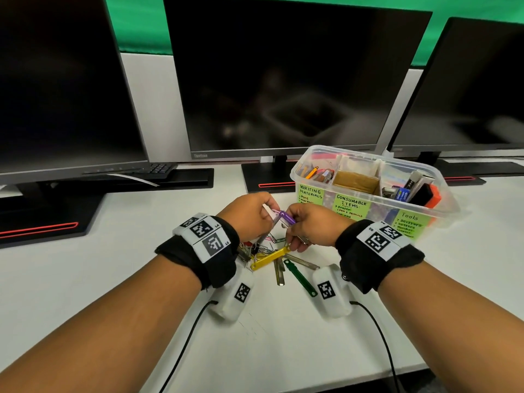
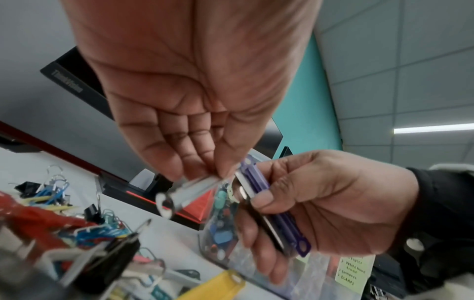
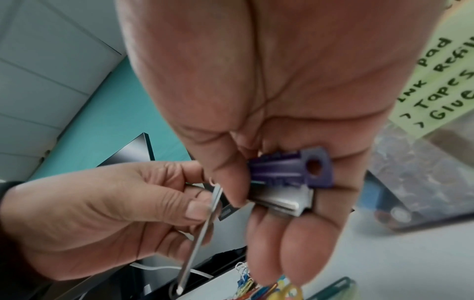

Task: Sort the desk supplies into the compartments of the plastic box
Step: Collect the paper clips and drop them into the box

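Both hands meet above a small pile of supplies, left of the clear plastic box [image 1: 377, 197]. My right hand [image 1: 309, 226] [image 3: 243, 200] grips a purple paper fastener [image 1: 285, 217] [image 3: 287, 168] with a flat metal piece under it. My left hand [image 1: 249, 215] [image 2: 220, 172] pinches one end of a thin metal strip [image 2: 184, 192] [image 3: 202, 229] that hangs down and touches the purple fastener's end. The box has green labels for writing materials, consumable items and tools, and holds pens, a brown block and tools.
On the desk beneath the hands lie a yellow fastener [image 1: 269, 258], a green fastener [image 1: 300, 277], loose metal strips [image 1: 279, 272], black binder clips [image 2: 113, 249] and coloured paper clips [image 2: 97, 233]. Three monitors stand behind; their bases reach onto the desk.
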A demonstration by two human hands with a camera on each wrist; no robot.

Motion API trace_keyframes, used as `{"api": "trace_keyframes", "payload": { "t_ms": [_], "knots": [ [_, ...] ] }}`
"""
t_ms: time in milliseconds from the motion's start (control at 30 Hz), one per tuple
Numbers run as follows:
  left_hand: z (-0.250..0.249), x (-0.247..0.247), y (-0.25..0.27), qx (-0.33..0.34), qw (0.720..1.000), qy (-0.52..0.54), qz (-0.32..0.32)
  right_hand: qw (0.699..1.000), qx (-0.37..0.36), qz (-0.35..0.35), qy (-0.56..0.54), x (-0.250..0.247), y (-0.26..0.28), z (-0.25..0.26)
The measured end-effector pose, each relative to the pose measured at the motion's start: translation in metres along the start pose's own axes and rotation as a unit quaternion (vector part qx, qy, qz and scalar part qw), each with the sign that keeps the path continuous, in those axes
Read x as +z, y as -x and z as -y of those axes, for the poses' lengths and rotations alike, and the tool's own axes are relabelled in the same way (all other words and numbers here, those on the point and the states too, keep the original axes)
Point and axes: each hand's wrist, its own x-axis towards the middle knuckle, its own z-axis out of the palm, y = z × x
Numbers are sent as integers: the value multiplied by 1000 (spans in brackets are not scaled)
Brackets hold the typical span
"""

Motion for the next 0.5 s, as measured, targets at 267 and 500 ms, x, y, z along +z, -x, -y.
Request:
{"api": "trace_keyframes", "payload": {
  "t_ms": [267,500],
  "knots": [
    [-5,-3,6,2,990,130,-49,994,-43,-10,-99,-2,7,9],
    [6,-4,4,-13,991,54,-119,998,6,-39,52,1,6,12]
  ]
}}
